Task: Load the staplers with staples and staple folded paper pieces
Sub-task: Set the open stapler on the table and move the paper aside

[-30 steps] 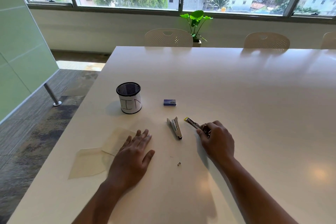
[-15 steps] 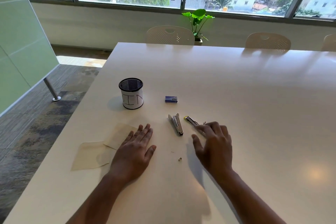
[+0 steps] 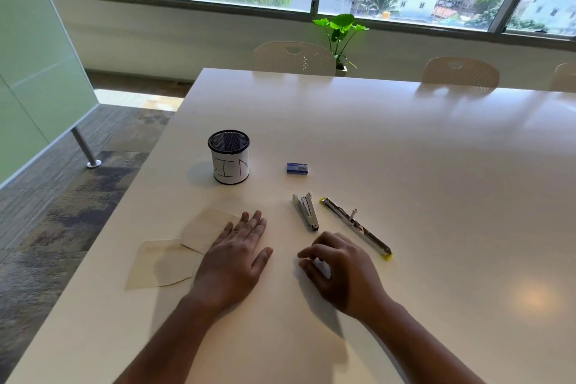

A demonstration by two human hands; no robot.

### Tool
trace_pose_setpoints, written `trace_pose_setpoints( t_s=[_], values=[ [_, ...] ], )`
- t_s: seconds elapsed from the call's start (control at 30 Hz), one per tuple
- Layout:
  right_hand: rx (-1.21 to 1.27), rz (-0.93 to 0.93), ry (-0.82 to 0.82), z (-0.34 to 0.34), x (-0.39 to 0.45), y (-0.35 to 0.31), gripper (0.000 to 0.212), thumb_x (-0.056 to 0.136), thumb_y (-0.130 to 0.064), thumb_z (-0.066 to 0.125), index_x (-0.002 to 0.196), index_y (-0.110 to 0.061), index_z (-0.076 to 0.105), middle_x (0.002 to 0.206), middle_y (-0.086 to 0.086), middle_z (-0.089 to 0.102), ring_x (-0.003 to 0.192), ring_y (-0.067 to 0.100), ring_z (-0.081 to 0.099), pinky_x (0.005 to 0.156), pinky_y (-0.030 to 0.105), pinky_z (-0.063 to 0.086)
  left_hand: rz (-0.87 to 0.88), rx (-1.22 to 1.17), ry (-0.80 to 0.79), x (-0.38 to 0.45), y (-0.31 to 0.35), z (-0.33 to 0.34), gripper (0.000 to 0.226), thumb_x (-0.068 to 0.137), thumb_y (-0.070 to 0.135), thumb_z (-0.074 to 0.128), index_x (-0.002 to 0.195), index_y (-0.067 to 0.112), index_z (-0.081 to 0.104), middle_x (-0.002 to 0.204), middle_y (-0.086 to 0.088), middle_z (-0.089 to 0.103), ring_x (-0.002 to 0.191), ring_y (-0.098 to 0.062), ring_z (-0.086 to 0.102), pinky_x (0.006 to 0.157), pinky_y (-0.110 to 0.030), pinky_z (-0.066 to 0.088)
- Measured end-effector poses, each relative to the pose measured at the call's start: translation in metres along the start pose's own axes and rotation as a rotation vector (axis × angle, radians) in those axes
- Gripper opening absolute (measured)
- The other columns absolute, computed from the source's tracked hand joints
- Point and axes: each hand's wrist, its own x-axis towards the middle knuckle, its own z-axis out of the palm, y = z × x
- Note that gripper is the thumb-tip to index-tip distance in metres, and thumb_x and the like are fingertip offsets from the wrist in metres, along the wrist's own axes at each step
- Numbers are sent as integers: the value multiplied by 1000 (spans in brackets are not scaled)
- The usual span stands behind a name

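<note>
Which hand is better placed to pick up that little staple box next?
Right, probably. The right hand is free, fingers loosely curled, just below the two staplers, on the same side as the staple box. The left hand lies flat, partly on a folded paper piece, farther left.

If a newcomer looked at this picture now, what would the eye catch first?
Probably the two hands in the foreground: the left hand lies flat beside folded paper pieces, and the right hand hovers curled, pinching at something too small to identify. Just beyond them lie two opened staplers, with a black mesh cup farther left.
</note>
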Motion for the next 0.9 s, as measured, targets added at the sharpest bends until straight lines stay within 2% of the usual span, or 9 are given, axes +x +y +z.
trace_pose_setpoints(
  t_s=[0.07, 0.2, 0.33, 0.4, 0.53, 0.67, 0.73, 0.83, 0.9],
  values=[
    [-71, -31, -11, -1, -4, -4, 31, 97, -59, 55, 114, -42, 75, 105, -18, 63, 93, 7, 60, 70, 29, 56, 5, -12, 0, 0, 0, -1, 81, 90, 64, 4, 162, 29, 9, 169, 16, -2, 153, 2, -8, 124, -24, -4],
    [-158, -27, -90, -2, -11, -10, 44, 97, -70, 45, 125, -45, 69, 114, -17, 58, 99, 8, 55, 71, 29, 55, 8, -15, 8, -1, -1, 0, 69, 101, 57, 21, 162, 29, 8, 169, 16, -2, 154, 0, -5, 124, -24, -3],
    [-12, 79, -104, -5, -8, -11, 53, 94, -77, 43, 120, -43, 73, 113, -19, 59, 101, 4, 55, 79, 26, 52, 11, -18, 11, 0, -2, 0, 67, 103, 55, 23, 162, 30, 8, 169, 16, -3, 154, 0, -6, 124, -24, -3],
    [141, 180, -65, -6, -5, -9, 44, 90, -72, 57, 109, -38, 77, 108, -22, 61, 96, 0, 59, 80, 23, 52, 13, -26, 14, 0, -2, 0, 65, 105, 53, 27, 162, 30, 8, 168, 16, -4, 154, 0, -6, 124, -24, -3],
    [348, 336, 42, -9, -1, -3, 15, 80, -41, 87, 88, -33, 77, 87, -17, 69, 85, 5, 66, 69, 19, 47, 13, -26, 11, 0, -2, 1, 65, 105, 53, 28, 162, 29, 8, 169, 16, -4, 155, -1, -6, 125, -25, -3],
    [398, 448, 67, -10, -2, -1, 23, 79, -23, 89, 69, -32, 70, 74, -15, 73, 66, 0, 62, 62, 21, 47, 13, -32, 0, 1, -3, 1, 72, 98, 58, 18, 162, 28, 10, 169, 15, -1, 155, -2, -5, 127, -27, -1],
    [410, 460, 68, -10, -3, -1, 28, 79, -20, 89, 65, -32, 68, 70, -14, 71, 61, -1, 57, 62, 21, 47, 18, -35, 2, 1, -3, 1, 70, 99, 56, 20, 162, 28, 11, 170, 14, 0, 155, -2, -4, 126, -26, -1],
    [391, 467, 70, -10, -2, -4, 26, 78, -20, 90, 66, -30, 69, 64, -17, 68, 58, -1, 55, 58, 14, 43, 17, -45, 16, 0, -4, 0, 65, 105, 52, 29, 162, 28, 12, 170, 14, 1, 155, -2, -4, 126, -26, 0],
    [348, 489, 46, -10, 3, -7, 20, 77, -27, 91, 71, -27, 71, 64, -12, 68, 56, -1, 55, 57, 14, 43, 16, -47, 22, 0, -4, 1, 65, 105, 52, 30, 162, 28, 12, 169, 14, 1, 155, -1, -3, 126, -26, -1]
  ],
)
